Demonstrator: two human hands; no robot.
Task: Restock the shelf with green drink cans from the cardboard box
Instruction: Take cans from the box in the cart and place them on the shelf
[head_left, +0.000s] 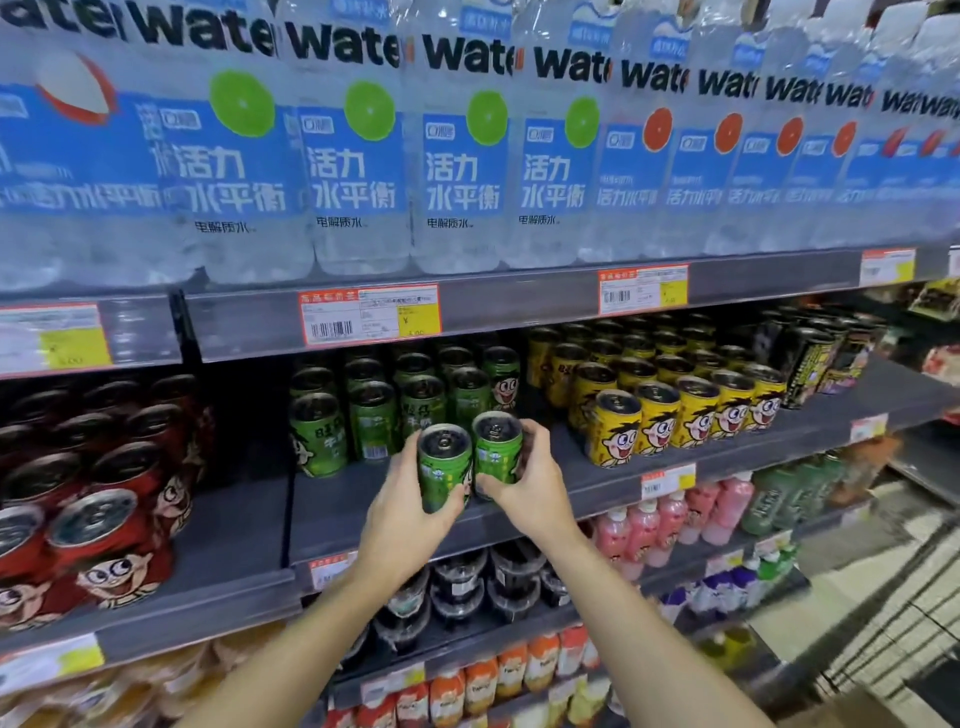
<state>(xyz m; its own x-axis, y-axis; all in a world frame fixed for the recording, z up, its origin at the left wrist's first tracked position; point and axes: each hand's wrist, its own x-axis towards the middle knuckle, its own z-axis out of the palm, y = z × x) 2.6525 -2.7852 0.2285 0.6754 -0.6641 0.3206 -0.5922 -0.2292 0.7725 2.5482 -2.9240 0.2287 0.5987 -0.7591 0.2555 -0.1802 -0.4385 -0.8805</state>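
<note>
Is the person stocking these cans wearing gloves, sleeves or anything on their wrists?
No. Both hands, left and right, are bare, with no gloves. The forearms are uncovered as far as the bottom of the picture, so no sleeve shows. No watch, bracelet or ring can be seen on either wrist or on the fingers that show.

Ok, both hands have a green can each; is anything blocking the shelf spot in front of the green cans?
Nothing visible. The bare shelf ahead of the stocked green cans lies open below the left hand and right hand.

Both forearms (649, 623) are bare, no sleeves visible.
</note>
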